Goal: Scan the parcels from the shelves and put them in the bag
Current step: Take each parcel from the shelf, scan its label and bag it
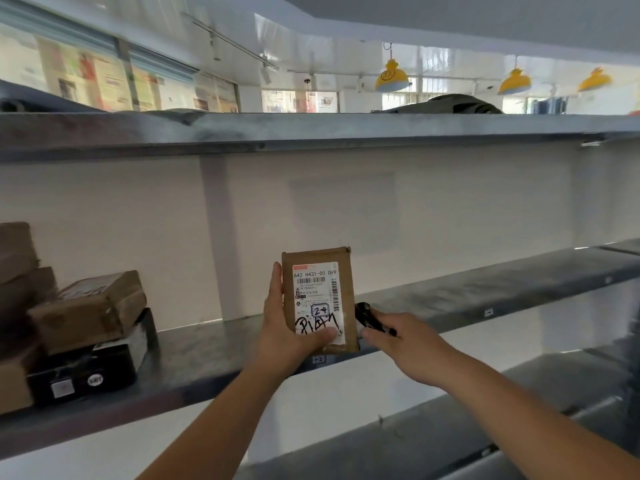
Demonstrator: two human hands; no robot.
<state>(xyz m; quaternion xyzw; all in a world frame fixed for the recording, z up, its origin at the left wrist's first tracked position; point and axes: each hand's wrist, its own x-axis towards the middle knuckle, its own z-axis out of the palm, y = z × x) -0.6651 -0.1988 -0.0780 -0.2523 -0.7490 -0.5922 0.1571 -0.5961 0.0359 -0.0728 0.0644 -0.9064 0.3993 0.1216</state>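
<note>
1. The left hand (289, 327) holds a small flat cardboard parcel (318, 299) upright in front of the middle shelf (485, 289), thumb pressed over the bottom of the label, fingers wrapped round the left edge.
2. The parcel's white shipping label (318, 303) faces the camera: barcodes, printed text, a boxed "Z4" and some black marker scribble near the bottom.
3. The right hand (398, 344) grips a small black scanner (369, 318), fingers curled round it. Its front end sits just beside the parcel's right edge, pretty much touching it, though I can't say for sure.
4. Over on the left end of the same shelf there's a stack of more parcels: a taped brown box (90, 310) tilted on top of a black box (86, 372), with more brown cartons (17, 271) behind and beside them, partly cut off by the frame.
5. The top shelf (311, 133) has something dark lying on it, too hidden to identify.
6. Yellow hanging lamps (391, 79) show in the background above that.
</note>
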